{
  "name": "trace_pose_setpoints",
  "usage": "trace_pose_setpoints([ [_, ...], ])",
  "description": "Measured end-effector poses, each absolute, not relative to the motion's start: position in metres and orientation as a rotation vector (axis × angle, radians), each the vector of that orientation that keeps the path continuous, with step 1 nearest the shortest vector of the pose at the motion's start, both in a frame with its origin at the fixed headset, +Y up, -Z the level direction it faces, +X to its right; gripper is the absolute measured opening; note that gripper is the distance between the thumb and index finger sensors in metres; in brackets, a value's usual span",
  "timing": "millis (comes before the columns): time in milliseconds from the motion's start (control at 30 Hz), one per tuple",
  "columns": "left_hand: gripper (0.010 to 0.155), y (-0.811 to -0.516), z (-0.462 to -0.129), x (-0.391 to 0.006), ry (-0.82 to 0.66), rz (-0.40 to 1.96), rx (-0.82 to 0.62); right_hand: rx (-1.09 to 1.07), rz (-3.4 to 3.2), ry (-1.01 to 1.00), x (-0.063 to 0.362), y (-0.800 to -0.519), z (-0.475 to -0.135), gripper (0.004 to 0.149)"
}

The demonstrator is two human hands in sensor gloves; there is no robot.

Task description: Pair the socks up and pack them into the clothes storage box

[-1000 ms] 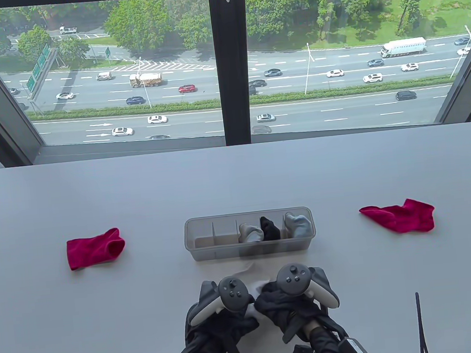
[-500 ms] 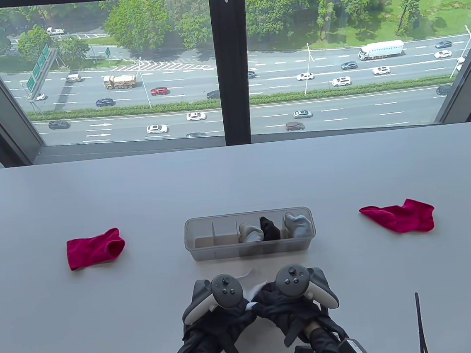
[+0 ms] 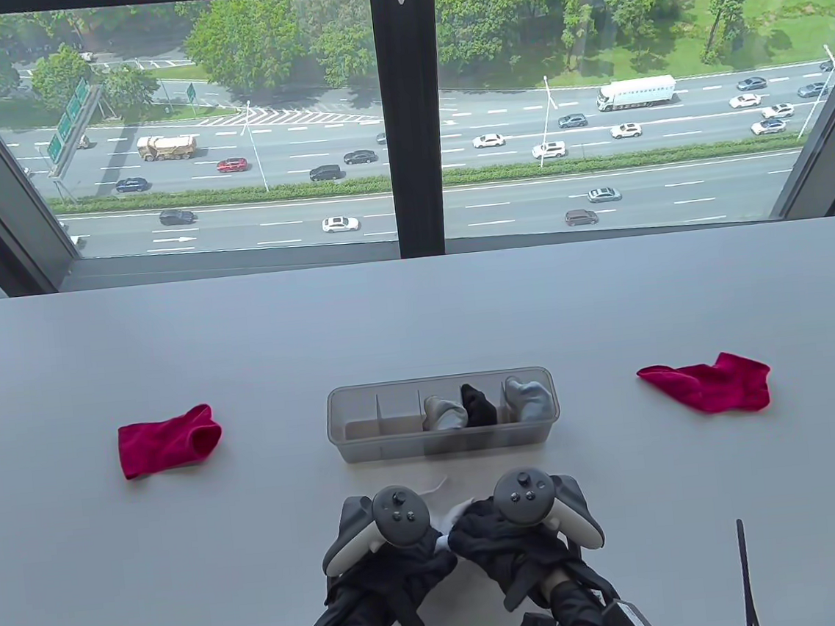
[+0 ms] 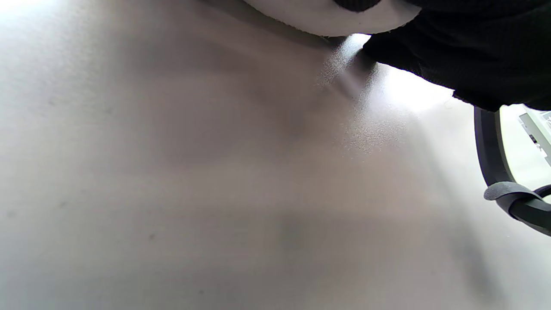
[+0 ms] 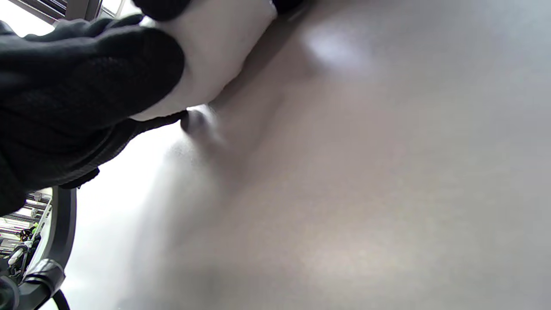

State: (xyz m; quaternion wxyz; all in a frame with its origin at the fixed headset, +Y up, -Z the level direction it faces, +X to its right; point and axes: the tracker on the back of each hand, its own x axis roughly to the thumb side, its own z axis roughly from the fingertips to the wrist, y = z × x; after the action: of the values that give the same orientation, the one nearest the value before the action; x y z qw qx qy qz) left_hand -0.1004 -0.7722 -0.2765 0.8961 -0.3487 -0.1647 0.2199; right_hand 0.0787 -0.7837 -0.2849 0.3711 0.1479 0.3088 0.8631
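Both hands, the left hand [image 3: 392,551] and right hand [image 3: 506,541], clutch a white sock bundle [image 3: 448,520] between them, fingers curled round it: the rolling step. Next, judging by layout, it goes forward into an empty compartment of the storage box [image 3: 360,448] just ahead.

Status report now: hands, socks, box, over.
Both hands, left and right, grip a white sock before the box. Two red socks lie apart, unpaired. Path clear.
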Motion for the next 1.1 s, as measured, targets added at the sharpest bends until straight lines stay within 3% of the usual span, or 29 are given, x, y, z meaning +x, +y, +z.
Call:
trace_pose_setpoints([
  [67, 0.062, -0.7722, -0.2755, -0.0978, -0.341, 0.415, -0.691, 0.352, 2.193, 0.773, 0.0797, -0.7840, -0.2855, 0.044],
  [167, 0.049, -0.7685, -0.2759, -0.0950, -0.344, 0.412, -0.627, 0.352, 2.188, 0.780, 0.0809, -0.7849, -0.2854, 0.044],
  [300, 0.047, -0.7723, -0.2769, -0.0980, -0.345, 0.433, -0.691, 0.387, 2.163, 0.825, 0.0783, -0.7865, -0.2843, 0.056],
  [467, 0.051, -0.7723, -0.2769, -0.0979, -0.346, 0.437, -0.685, 0.366, 2.183, 0.787, 0.0799, -0.7831, -0.2858, 0.044],
  [533, 0.062, -0.7691, -0.2753, -0.0967, -0.341, 0.411, -0.628, 0.340, 2.190, 0.778, 0.0802, -0.7837, -0.2852, 0.044],
  [600, 0.054, -0.7663, -0.2756, -0.0958, -0.348, 0.421, -0.582, 0.339, 2.185, 0.780, 0.0809, -0.7834, -0.2853, 0.044],
  [767, 0.048, -0.7693, -0.2772, -0.0998, -0.357, 0.463, -0.632, 0.400, 2.185, 0.825, 0.0778, -0.7858, -0.2823, 0.063],
  [900, 0.050, -0.7716, -0.2775, -0.1003, -0.366, 0.479, -0.693, 0.366, 2.183, 0.789, 0.0810, -0.7821, -0.2848, 0.048],
  [1067, 0.065, -0.7685, -0.2756, -0.0984, -0.331, 0.411, -0.621, 0.358, 2.157, 0.781, 0.0793, -0.7823, -0.2839, 0.046],
  [1100, 0.061, -0.7657, -0.2757, -0.0975, -0.344, 0.431, -0.584, 0.352, 2.146, 0.784, 0.0797, -0.7829, -0.2839, 0.047],
])
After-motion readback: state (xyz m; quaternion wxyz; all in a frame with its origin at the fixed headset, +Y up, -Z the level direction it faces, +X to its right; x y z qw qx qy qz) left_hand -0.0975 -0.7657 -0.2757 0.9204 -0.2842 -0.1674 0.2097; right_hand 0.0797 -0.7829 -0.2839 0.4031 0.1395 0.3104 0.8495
